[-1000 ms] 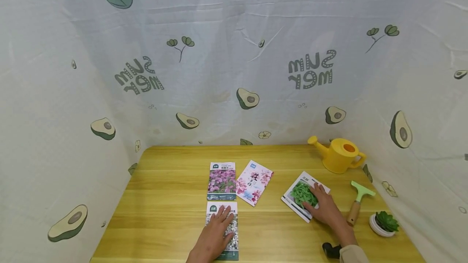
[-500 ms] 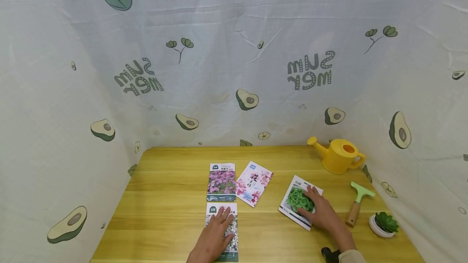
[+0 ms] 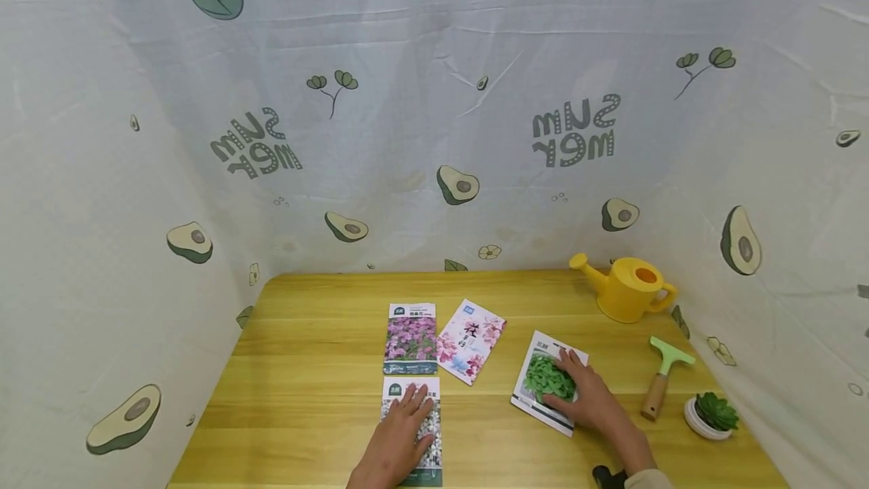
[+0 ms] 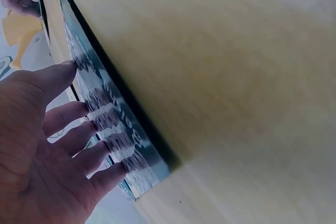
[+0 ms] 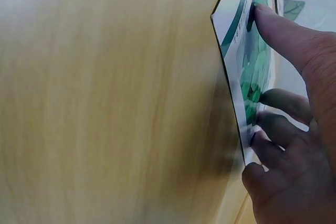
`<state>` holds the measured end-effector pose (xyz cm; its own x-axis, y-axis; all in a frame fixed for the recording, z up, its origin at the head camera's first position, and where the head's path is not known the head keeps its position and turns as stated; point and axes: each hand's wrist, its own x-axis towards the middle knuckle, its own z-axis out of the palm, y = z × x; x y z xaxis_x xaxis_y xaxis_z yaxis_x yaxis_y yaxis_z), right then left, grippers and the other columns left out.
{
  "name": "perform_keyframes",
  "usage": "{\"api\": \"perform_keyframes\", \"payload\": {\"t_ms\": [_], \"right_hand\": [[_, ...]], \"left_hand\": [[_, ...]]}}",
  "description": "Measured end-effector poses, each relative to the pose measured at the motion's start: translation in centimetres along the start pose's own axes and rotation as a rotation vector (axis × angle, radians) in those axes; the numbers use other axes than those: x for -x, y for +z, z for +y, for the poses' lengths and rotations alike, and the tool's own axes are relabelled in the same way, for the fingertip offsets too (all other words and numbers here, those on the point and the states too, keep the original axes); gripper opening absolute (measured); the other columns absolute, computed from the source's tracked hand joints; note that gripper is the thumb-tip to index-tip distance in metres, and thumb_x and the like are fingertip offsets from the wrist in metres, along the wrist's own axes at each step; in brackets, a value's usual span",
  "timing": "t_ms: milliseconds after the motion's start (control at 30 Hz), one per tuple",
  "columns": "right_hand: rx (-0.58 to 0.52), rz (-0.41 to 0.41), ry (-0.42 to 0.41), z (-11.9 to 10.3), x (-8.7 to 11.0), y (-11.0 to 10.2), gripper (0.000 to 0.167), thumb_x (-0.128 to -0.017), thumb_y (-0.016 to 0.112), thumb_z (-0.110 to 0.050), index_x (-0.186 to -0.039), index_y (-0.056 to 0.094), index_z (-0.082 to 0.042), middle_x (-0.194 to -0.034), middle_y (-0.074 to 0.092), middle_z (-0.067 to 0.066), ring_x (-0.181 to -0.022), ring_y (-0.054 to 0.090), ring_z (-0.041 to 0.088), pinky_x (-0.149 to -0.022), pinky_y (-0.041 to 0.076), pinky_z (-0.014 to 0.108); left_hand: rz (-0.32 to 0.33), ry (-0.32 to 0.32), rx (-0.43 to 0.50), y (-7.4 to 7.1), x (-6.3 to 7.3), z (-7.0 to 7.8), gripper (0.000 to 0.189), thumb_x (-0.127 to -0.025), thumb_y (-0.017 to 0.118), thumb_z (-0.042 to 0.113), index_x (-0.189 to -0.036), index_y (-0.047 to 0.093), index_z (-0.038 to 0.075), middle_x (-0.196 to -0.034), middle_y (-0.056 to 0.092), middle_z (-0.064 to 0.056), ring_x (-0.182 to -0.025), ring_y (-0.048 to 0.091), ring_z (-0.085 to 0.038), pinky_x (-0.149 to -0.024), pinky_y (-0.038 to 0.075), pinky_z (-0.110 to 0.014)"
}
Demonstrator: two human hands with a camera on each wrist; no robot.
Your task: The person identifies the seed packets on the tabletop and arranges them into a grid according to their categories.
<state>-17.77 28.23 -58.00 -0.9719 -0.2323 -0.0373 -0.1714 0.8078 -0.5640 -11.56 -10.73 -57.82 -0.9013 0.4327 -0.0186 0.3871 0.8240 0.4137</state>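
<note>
Pressing right hand (image 3: 587,398) flat on green-leaf seed packet (image 3: 541,377), grip spread, fingers straight on the print, pinching nothing; right wrist view showing fingertips (image 5: 278,24) lying on the packet face, near corner looking slightly raised off the surface (image 3: 305,368)

Resting left hand (image 3: 400,436) on white-flower seed packet (image 3: 395,388) at the front middle of the surface, grip also spread and flat, fingers (image 4: 79,135) laid across the print

Judging step as holding down or sliding the green-leaf packet, lying skewed and well apart from the other three; next move probably calling for even downward pressure so thin paper slides without buckling, or a pinch at the free edge to lift it

Looking like glossy flat paper, white border, green leaf photo, dark stripe along one edge

Lying behind the white-flower packet: purple-flower packet (image 3: 410,338), pink-blossom packet (image 3: 471,339) tilted just beside it

Sitting at right: yellow watering can (image 3: 627,294), green scraper (image 3: 664,372), small potted succulent (image 3: 709,415)
</note>
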Motion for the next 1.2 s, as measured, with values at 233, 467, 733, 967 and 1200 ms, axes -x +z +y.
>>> {"api": "perform_keyframes", "payload": {"t_ms": [233,467,733,967,1200], "right_hand": [[0.014,-0.043,0.010,-0.7,-0.4,0.3,0.090,-0.084,0.092,-0.044,-0.147,0.058,0.011,-0.164,0.037,0.036,-0.153,0.031,0.059,-0.122,0.023,0.076],[0.041,-0.006,-0.030,-1.3,-0.8,0.0,0.090,-0.078,0.098,-0.041,-0.144,0.062,0.009,-0.157,0.049,0.036,-0.148,0.041,0.057,-0.124,0.020,0.075],[0.002,0.062,-0.063,-1.9,-0.6,0.6,0.088,-0.075,0.100,-0.037,-0.142,0.063,0.006,-0.150,0.056,0.034,-0.142,0.050,0.056,-0.123,0.020,0.077],[0.012,0.133,-0.085,-5.6,-2.2,1.8,0.081,-0.091,0.088,-0.037,-0.149,0.057,0.009,-0.159,0.045,0.037,-0.148,0.042,0.058,-0.122,0.026,0.076],[0.094,0.092,-0.118,-9.4,-5.0,3.7,0.088,-0.095,0.084,-0.038,-0.154,0.047,0.015,-0.164,0.036,0.039,-0.154,0.033,0.057,-0.125,0.024,0.074]], "left_hand": [[-0.020,-0.017,-0.001,-0.1,-0.1,-0.3,0.056,-0.102,0.076,0.028,-0.153,0.061,0.008,-0.165,0.050,-0.013,-0.154,0.044,-0.038,-0.119,0.044,-0.062],[0.020,0.003,-0.007,0.1,-0.4,-0.4,0.056,-0.102,0.076,0.028,-0.151,0.063,0.007,-0.164,0.052,-0.014,-0.153,0.045,-0.038,-0.117,0.045,-0.063],[-0.031,-0.019,0.018,0.3,-0.2,-0.3,0.057,-0.102,0.076,0.029,-0.153,0.061,0.007,-0.165,0.051,-0.014,-0.154,0.043,-0.039,-0.119,0.043,-0.062],[-0.026,-0.024,0.026,0.3,0.1,-0.6,0.057,-0.102,0.076,0.029,-0.153,0.061,0.007,-0.165,0.050,-0.015,-0.154,0.043,-0.039,-0.119,0.043,-0.063],[-0.026,-0.039,0.050,0.3,-0.2,-0.5,0.057,-0.102,0.076,0.029,-0.153,0.061,0.008,-0.165,0.050,-0.014,-0.156,0.042,-0.038,-0.120,0.042,-0.063]]}}
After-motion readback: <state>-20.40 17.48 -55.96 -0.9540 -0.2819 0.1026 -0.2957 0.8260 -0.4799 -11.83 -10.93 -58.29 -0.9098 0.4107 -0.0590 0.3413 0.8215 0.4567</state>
